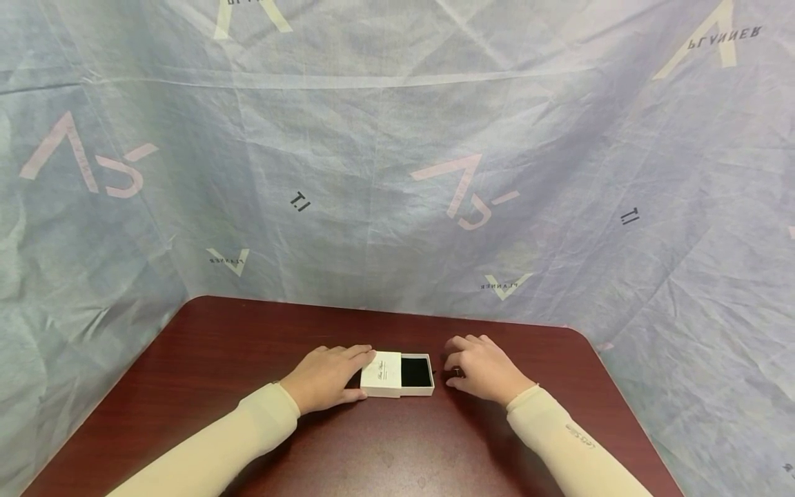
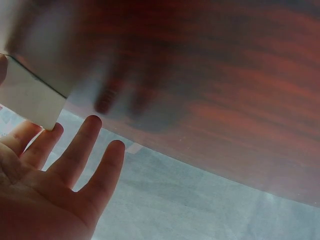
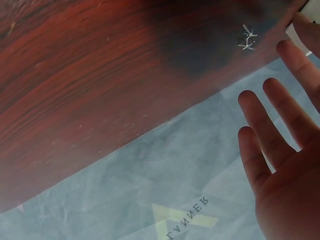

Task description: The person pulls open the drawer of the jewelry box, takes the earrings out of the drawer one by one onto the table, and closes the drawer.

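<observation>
A small white drawer-style gift box lies on the table with dark script on its lid. Its inner tray is pulled partway out to the right and shows a black lining. My left hand holds the outer sleeve at its left end, thumb at the near side and fingers at the far side. Just right of the tray, apart from it, my right hand hovers with loosely bent fingers and nothing in them. A small silver piece with spiky, star-like branches lies on the table near the right fingers; its kind is unclear.
The dark red wooden table has rounded far corners. Grey-blue fabric with printed letters hangs behind the table and along both sides.
</observation>
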Tool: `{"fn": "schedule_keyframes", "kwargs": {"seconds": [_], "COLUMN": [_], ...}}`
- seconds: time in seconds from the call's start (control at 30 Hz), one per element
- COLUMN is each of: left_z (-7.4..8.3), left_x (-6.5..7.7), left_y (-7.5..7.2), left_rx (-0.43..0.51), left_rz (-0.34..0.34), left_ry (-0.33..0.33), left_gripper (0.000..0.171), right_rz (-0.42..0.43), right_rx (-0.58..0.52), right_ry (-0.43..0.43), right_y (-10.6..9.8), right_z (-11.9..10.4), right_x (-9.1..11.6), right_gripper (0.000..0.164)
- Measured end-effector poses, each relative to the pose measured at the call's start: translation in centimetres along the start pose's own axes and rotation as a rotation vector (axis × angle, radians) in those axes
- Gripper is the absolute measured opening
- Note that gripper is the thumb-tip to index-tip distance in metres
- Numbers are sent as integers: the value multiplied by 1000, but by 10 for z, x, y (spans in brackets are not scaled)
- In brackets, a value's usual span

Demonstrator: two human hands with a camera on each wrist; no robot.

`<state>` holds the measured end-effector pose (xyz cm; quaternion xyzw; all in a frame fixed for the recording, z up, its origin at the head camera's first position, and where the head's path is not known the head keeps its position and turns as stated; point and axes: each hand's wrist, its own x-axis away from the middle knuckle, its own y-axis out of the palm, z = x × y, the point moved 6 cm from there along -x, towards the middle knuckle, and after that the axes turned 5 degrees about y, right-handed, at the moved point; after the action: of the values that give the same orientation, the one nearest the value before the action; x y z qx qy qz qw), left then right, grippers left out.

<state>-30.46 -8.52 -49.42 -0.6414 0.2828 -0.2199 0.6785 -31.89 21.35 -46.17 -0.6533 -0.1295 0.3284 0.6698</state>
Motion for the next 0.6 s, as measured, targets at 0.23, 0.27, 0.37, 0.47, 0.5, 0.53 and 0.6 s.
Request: {"fn": "schedule_keyframes", "kwargs": {"seconds": [0.23,0.27,0.37,0.47,0.5,0.53,0.6], "left_z": [-1,-1,-1,-1,-1,-1,-1], "left_x": [-1,-1,-1,-1,-1,-1,-1], "left_y": [2,3,3,3,2,2,2], "left_rx": [-10,-13,-18,-18,-18,-19,-21], "left_rz": [7,8,10,12,12,13,16], "left_ry": [6,8,10,11,11,12,14], "left_gripper": [81,81,81,81,81,81,81], "right_rz": [5,8,17,22,21,20,20], "right_rx": [-15,-17,-16,-12,-10,-8,-6], "right_ry": [-20,-26,-37,-45,-45,-46,-47], "right_y": [4,3,3,4,5,5,6], "right_z": [-8,-10,-13,-16,-17,-17,-18], "right_x": [-4,-4,-6,-8,-8,-9,-9], "right_gripper": [19,20,21,22,23,23,23]}}
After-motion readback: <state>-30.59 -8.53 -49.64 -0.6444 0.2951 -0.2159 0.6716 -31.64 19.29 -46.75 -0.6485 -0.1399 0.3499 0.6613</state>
